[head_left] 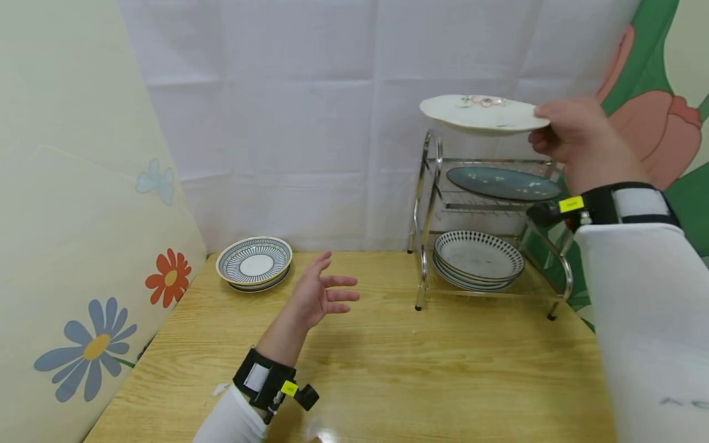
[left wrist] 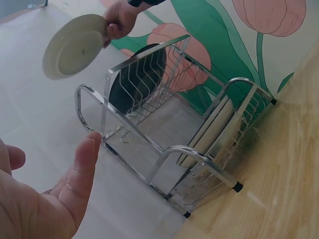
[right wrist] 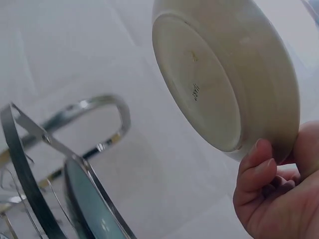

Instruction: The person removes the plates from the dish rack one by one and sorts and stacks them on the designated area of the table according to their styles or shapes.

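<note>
A white plate with a pink floral print and a wavy rim (head_left: 482, 114) is held up by my right hand (head_left: 581, 138), thumb on top and fingers curled under its right edge. It hangs above the top tier of a two-tier metal dish rack (head_left: 434, 203). The plate's pale underside (right wrist: 199, 84) with a small printed mark faces the right wrist camera. My left hand (head_left: 321, 292) hovers over the table with its fingers spread and holds nothing. On the rack's upper tier lies a blue-green plate (head_left: 501, 183). Several black-and-white patterned plates (head_left: 479, 255) are stacked on the lower tier.
Striped plates with a yellow rim (head_left: 255, 264) sit stacked at the table's back left. The wooden table (head_left: 421, 369) meets a white cloth backdrop (head_left: 299, 135) behind. Painted walls stand on both sides, flowers on the left (head_left: 94, 347).
</note>
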